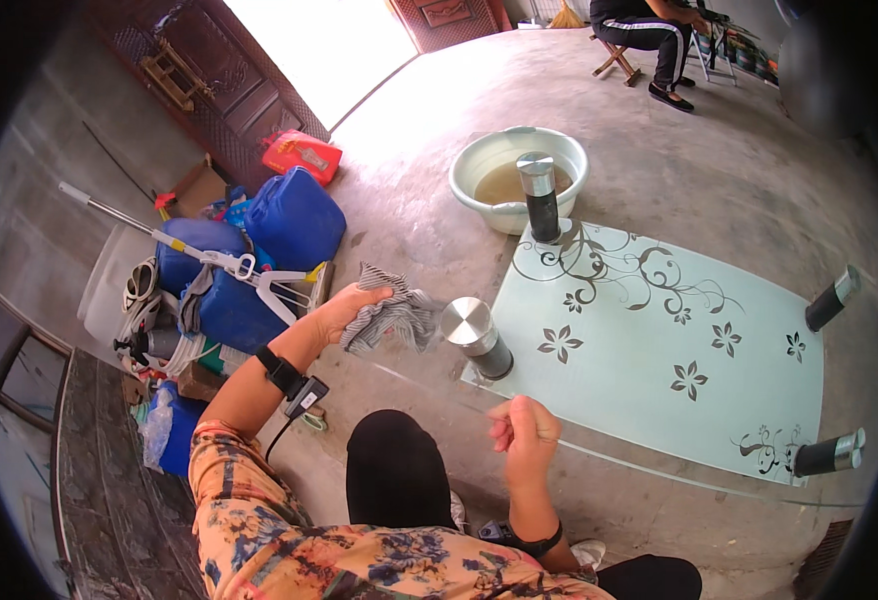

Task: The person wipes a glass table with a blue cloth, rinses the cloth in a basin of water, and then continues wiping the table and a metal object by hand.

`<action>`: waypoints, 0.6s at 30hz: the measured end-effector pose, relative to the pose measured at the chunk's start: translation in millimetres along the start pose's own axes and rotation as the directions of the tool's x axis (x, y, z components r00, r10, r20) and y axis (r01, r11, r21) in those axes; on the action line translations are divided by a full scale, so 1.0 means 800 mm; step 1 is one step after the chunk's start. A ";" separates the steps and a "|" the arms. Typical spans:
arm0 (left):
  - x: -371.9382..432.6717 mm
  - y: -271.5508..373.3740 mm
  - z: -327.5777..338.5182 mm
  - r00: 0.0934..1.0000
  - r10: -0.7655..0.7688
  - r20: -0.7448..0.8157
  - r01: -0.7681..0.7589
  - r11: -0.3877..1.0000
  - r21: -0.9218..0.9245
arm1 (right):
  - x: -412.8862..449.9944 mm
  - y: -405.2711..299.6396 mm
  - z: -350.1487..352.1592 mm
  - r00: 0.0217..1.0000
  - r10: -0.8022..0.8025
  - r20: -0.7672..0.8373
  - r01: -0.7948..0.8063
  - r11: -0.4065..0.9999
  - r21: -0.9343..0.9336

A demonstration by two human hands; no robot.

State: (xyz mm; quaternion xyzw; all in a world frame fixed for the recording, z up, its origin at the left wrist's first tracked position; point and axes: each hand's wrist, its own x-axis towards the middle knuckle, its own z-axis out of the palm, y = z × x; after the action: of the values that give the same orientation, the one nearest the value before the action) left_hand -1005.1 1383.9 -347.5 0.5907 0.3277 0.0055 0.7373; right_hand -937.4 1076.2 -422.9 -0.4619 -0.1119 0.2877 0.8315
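A striped grey cloth (390, 313) is bunched in my left hand (353, 309), at the near left end of a clear glass tabletop (439, 386). My right hand (525, 435) is at the near edge of the glass, its fingers curled; whether they grip the edge I cannot tell. Beneath the clear pane lies a frosted glass shelf (634, 345) with dark flower and scroll patterns. Black legs with round metal caps stand at its corners, the nearest cap (469, 322) just right of the cloth.
A pale green basin (465, 180) of murky water stands on the floor beyond the table. Blue plastic jugs (296, 217), a red bag (304, 156) and a long-handled mop (176, 244) crowd the left side. A wooden bench (109, 480) is at lower left. Another person (664, 45) sits at upper right.
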 end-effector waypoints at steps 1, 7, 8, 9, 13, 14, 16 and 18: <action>0.002 0.000 -0.004 1.000 0.021 0.013 -0.022 0.999 0.040 | -0.001 0.000 0.000 1.000 0.006 -0.002 -0.006 1.000 -0.005; 0.127 0.051 -0.015 1.000 0.021 -0.018 -0.016 0.963 0.270 | -0.003 0.000 -0.002 0.997 0.035 -0.062 -0.037 0.999 -0.021; 0.141 0.064 -0.008 0.999 0.032 0.024 -0.037 0.970 0.242 | -0.002 0.000 -0.003 0.997 0.037 -0.072 -0.038 0.999 -0.020; 0.153 0.074 -0.006 0.997 0.037 0.064 -0.050 0.976 0.212 | 0.000 -0.002 0.000 0.995 0.038 -0.087 -0.042 0.998 -0.045; 0.173 0.098 -0.021 0.987 -0.058 0.153 0.021 0.971 0.237 | -0.002 -0.005 0.006 0.995 0.020 -0.094 -0.029 0.995 -0.098; 0.169 0.098 -0.013 0.985 -0.042 0.165 0.001 0.971 0.239 | -0.001 -0.005 0.001 0.996 0.002 -0.086 -0.011 0.994 -0.107; 0.153 0.090 -0.013 0.964 -0.071 0.258 0.013 0.975 0.222 | -0.002 -0.004 -0.007 0.997 -0.012 -0.073 0.004 0.994 -0.107; 0.090 0.080 0.001 0.996 -0.071 0.053 0.046 0.923 0.383 | -0.003 -0.004 -0.007 0.997 -0.027 -0.078 0.017 0.991 -0.131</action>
State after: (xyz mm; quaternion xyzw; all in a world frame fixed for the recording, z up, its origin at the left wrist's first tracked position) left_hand -923.5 1431.1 -325.7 0.7127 0.3156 -0.0996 0.6185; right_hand -935.5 1069.8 -423.4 -0.5252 -0.1024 0.2519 0.8064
